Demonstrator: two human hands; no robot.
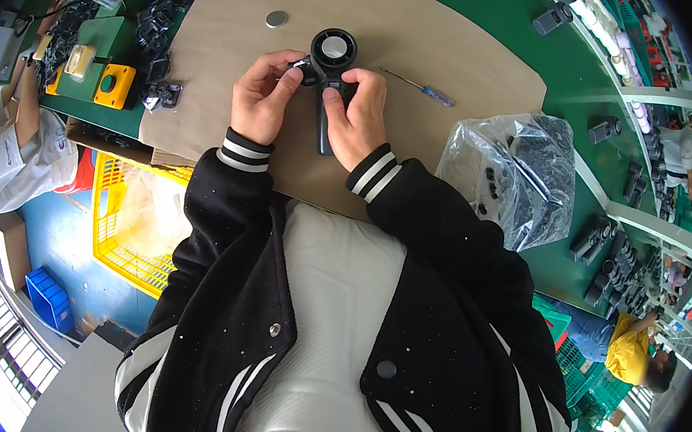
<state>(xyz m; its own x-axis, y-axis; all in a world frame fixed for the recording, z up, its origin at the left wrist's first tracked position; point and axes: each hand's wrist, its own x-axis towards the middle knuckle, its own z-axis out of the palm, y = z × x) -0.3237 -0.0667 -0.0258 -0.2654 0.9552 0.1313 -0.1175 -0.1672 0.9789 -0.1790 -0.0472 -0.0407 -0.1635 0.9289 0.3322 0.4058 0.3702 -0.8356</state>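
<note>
1. At the far left we see a co-worker in a white shirt (14, 159), beside a yellow switch box (114, 85) with a green button.
2. Just right of that, we find a yellow crate (98, 213) on the near side and loose black parts (156, 27) on the far side.
3. Our left hand (256, 107) is over the brown-covered tabletop (222, 29), its thumb and fingers (283, 57) nearly together, pinching a small dark part (309, 72) just left of the fan's neck.
4. Beyond that hand we see a silver disc (277, 19) lying flat.
5. Between our hands is the black handheld fan (331, 79), its round head pointing far and its handle near.
6. Our right hand (360, 126) grips the fan from the right, fingers curled in, thumb on its front.
7. Farther right we have a screwdriver (437, 96) with a blue handle, then a clear plastic bag (464, 157) holding black parts.
8. At the far right we see dark devices (594, 238) and a person in yellow (631, 352).
</note>
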